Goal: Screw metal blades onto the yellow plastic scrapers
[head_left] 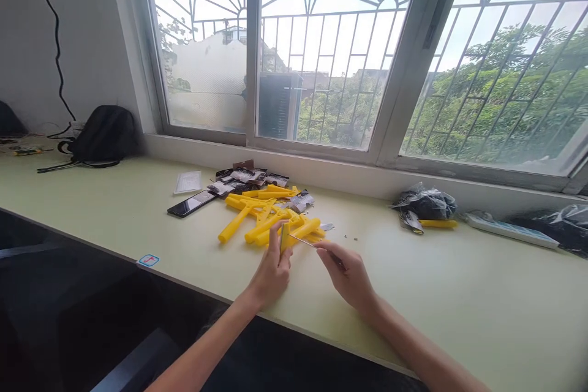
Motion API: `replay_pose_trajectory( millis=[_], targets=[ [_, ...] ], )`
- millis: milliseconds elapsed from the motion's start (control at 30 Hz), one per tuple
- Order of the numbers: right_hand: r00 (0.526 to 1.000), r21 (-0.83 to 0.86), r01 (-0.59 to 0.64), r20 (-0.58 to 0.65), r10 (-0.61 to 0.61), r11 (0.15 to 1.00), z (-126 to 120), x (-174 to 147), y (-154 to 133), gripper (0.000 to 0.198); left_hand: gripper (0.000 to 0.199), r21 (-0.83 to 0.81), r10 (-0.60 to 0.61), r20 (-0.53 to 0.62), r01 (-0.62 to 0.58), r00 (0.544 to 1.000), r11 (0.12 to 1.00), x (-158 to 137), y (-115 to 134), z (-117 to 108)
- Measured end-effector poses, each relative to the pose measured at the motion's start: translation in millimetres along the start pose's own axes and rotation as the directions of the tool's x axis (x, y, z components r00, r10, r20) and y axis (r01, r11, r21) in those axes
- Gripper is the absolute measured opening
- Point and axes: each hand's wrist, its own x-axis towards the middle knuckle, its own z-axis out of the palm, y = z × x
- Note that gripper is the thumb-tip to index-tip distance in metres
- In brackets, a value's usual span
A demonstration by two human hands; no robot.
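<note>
My left hand (pixel 274 266) is closed around a yellow plastic part (pixel 285 236), holding it upright over the front of the pile. My right hand (pixel 344 269) grips a thin screwdriver (pixel 302 240). Its slim metal shaft points left and its tip meets the yellow part; the handle is hidden in my fingers. Just beyond both hands lies a heap of yellow plastic pieces (pixel 236 225) with tube-like handles. A few tiny metal bits (pixel 355 239) are scattered on the table to the right of the heap.
Behind the heap are dark packets (pixel 241 179), with a phone (pixel 190 203) and a clear flat case (pixel 188 182) to the left. A black backpack (pixel 105 135) stands far left. Plastic-wrapped black items (pixel 427 202) and a power strip (pixel 509 229) line the window side at right.
</note>
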Motion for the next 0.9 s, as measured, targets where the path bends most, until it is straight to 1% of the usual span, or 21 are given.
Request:
replay_pose_trajectory(
  millis=[167,300,367,433,500,533,567,633,700,767,833,900],
  targets=[
    [1.000,-0.002,-0.009,0.011,0.009,1.000,-0.9,1.0,-0.4,0.029,0.058,0.019,0.059,-0.021,-0.058,0.998,0.998,1.6,-2.5,0.1],
    [0.998,0.005,-0.053,0.025,0.053,0.999,1.1,-0.5,-0.9,0.035,0.058,0.072,0.102,-0.032,-0.099,0.994,0.992,0.3,-5.5,-0.2],
    [0.991,0.007,-0.125,0.041,0.125,0.992,1.2,-0.1,-2.5,0.040,0.058,0.114,0.169,-0.036,-0.164,0.985,0.980,0.1,-7.2,-0.2],
    [0.964,0.036,-0.257,0.076,0.254,0.966,-2.2,4.8,-3.8,0.052,0.056,0.155,0.243,-0.029,-0.236,0.970,0.959,5.0,-7.8,0.8],
    [0.917,0.087,-0.390,0.132,0.377,0.917,-10.6,16.9,-2.3,0.060,0.051,0.189,0.285,-0.002,-0.279,0.959,0.941,18.9,-5.8,4.8],
    [0.897,0.108,-0.432,0.155,0.414,0.895,-16.8,25.7,0.3,0.061,0.048,0.202,0.292,0.016,-0.289,0.956,0.936,29.7,-3.8,8.5],
    [0.894,0.109,-0.439,0.154,0.421,0.892,-24.0,35.8,4.5,0.060,0.046,0.208,0.300,0.034,-0.300,0.953,0.931,42.9,-1.3,13.5],
    [0.926,0.045,-0.374,0.081,0.370,0.926,-39.8,57.2,18.0,0.058,0.042,0.197,0.328,0.054,-0.332,0.943,0.923,73.2,4.1,27.6],
    [0.962,-0.077,-0.272,-0.002,0.273,0.959,-54.5,74.1,36.7,0.056,0.041,0.172,0.354,0.038,-0.355,0.934,0.919,102.5,7.1,45.6],
    [0.991,-0.193,-0.136,-0.040,0.131,0.972,-64.8,81.4,57.0,0.049,0.041,0.171,0.340,0.005,-0.336,0.940,0.926,123.6,5.8,63.7],
    [0.999,-0.277,-0.029,-0.040,0.019,0.960,-69.0,78.3,74.4,0.044,0.043,0.178,0.313,-0.006,-0.307,0.950,0.935,133.6,0.3,77.4],
    [0.999,-0.299,0.012,-0.041,-0.025,0.954,-66.7,69.0,84.9,0.040,0.045,0.190,0.293,0.014,-0.290,0.956,0.938,134.2,-6.4,84.0]
  ],
)
